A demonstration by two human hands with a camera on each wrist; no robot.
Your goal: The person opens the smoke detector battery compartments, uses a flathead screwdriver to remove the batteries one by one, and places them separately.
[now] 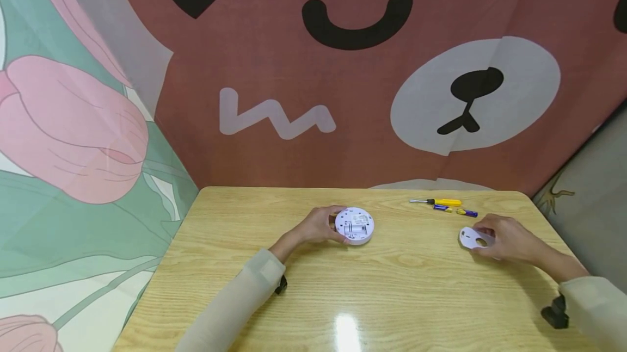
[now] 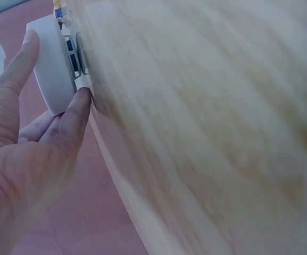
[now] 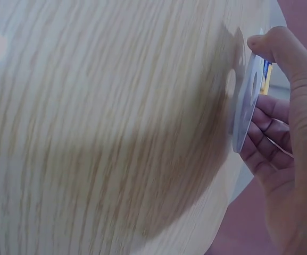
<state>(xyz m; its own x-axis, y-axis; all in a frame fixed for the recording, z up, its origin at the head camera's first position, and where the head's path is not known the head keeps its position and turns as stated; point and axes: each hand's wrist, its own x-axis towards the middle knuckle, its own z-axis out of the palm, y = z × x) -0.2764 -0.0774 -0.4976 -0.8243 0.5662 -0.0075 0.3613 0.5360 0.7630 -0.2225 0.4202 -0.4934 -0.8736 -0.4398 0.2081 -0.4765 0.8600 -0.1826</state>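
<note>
My left hand (image 1: 315, 226) grips a round white smoke detector (image 1: 355, 232) by its left side, over the middle of the table. Its back, with an open battery compartment and a small label, shows in the head view. In the left wrist view, the thumb and fingers of the hand (image 2: 33, 143) hold the detector's smooth white body (image 2: 52, 66). At the right, my right hand (image 1: 509, 239) pinches a thin white mounting plate (image 1: 468, 238) with holes in it. The right wrist view shows this plate (image 3: 243, 114) edge-on, tilted, its shadow on the wood.
A yellow-handled screwdriver (image 1: 447, 202) lies near the table's back edge. Just in front of it are two purple-and-yellow batteries, a left one (image 1: 442, 208) and a right one (image 1: 467, 212). The wooden table (image 1: 392, 297) meets a patterned cloth (image 1: 274, 161) behind it.
</note>
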